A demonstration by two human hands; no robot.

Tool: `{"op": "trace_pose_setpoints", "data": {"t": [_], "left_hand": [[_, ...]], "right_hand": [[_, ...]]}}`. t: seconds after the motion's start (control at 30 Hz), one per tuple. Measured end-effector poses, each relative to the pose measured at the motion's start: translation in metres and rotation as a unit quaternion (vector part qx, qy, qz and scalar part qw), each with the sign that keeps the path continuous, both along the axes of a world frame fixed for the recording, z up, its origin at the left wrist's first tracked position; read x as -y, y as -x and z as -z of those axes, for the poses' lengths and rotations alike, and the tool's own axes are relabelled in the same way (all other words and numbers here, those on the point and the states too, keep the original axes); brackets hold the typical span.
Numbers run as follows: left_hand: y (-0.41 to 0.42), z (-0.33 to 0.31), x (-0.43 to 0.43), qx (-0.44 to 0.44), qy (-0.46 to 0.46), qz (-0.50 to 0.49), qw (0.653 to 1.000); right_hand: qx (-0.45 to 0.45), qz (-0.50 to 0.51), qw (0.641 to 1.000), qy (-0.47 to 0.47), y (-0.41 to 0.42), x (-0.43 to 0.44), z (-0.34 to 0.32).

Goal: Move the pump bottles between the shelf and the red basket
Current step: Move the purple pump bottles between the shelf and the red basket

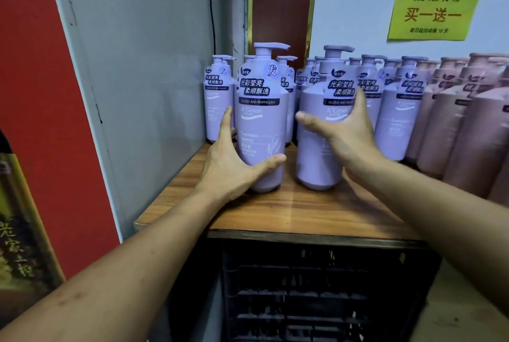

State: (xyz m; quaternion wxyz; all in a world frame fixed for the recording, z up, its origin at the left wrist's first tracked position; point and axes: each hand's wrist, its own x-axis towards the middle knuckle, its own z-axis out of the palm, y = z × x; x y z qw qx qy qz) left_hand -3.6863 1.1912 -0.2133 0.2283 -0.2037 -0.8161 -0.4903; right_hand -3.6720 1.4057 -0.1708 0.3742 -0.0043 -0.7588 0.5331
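Observation:
Two lavender pump bottles stand apart from the rows, near the front of the wooden shelf [303,212]. My left hand [234,165] wraps the lower body of the left bottle [261,118], with the thumb across its front and the fingers up its left side. My right hand [344,132] clasps the right bottle [316,159] at mid-height; its thumb reaches across the front and its fingers lie over the label. Both bottles rest upright on the shelf. Behind them stand several more purple pump bottles [396,112]. No red basket is in view.
Pink pump bottles [454,132] crowd the shelf's right side. A grey panel [143,66] walls the shelf on the left, with a red surface [41,93] beyond it. A black plastic crate [316,292] sits under the shelf. A yellow-green sign [435,5] hangs on the back wall.

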Motion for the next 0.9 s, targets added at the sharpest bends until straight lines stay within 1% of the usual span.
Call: {"op": "trace_pose_setpoints", "data": {"t": [0.13, 0.27, 0.37, 0.47, 0.57, 0.77, 0.9], "left_hand": [[-0.002, 0.001, -0.002, -0.004, 0.013, -0.024, 1.000], [-0.008, -0.006, -0.010, 0.029, -0.014, -0.072, 0.997], [-0.023, -0.015, -0.016, 0.064, -0.002, -0.091, 0.994], [-0.054, -0.018, -0.017, 0.069, 0.002, -0.087, 0.994], [-0.097, -0.016, -0.014, 0.048, -0.004, -0.082, 0.995], [-0.170, -0.025, -0.013, 0.020, -0.006, -0.029, 0.999], [-0.206, -0.024, -0.023, 0.051, -0.005, 0.004, 0.999]], "right_hand": [[-0.005, 0.036, 0.999, -0.021, 0.005, 0.003, 0.007], [-0.004, 0.057, 0.998, -0.030, -0.016, 0.013, 0.005], [-0.008, 0.057, 0.998, -0.037, -0.049, 0.023, 0.006], [-0.005, 0.059, 0.997, -0.044, -0.093, 0.031, 0.001], [0.009, 0.058, 0.997, -0.053, -0.136, 0.032, -0.008], [0.000, 0.092, 0.995, -0.049, -0.203, 0.024, -0.024], [0.006, 0.109, 0.994, -0.031, -0.235, 0.021, -0.010]]}}
